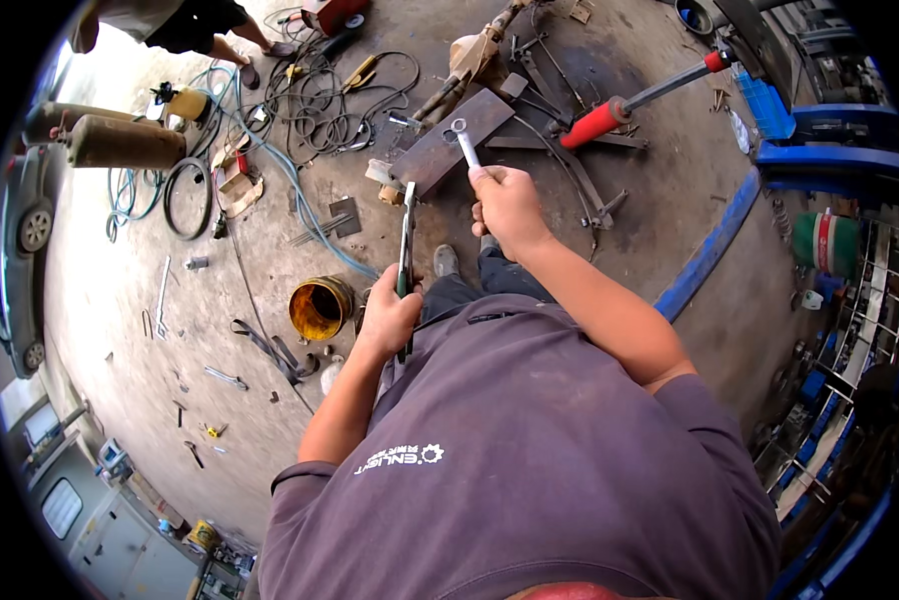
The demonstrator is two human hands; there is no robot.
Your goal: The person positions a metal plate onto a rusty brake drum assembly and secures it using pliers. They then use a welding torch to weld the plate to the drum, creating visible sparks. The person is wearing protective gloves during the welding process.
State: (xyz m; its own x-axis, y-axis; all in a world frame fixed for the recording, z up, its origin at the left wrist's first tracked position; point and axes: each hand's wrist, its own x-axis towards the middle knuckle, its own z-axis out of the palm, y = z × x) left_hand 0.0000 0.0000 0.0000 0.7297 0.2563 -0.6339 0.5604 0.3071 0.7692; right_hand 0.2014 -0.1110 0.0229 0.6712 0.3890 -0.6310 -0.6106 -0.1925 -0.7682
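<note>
My right hand (510,208) is closed around a ring-ended wrench (466,146). The wrench's ring points away from me, over a rusty steel plate (454,142). Nearer my body, my left hand (388,318) grips a long, narrow metal tool (408,232) with dark green on its handle; its kind is unclear. That tool stands nearly upright in the picture, its far tip close to the plate's left corner. Beyond the plate lies a rusty metal shaft assembly (470,62). Both tools appear in front of the metal parts; contact with them cannot be made out.
A yellow-stained bucket (338,288) stands left of my legs. Gas cylinders (125,142), tangled hoses (295,180) and scattered hand tools lie further left. At right are a red cylinder with a rod (598,122) and a blue beam (710,245). Another person (205,25) stands far left.
</note>
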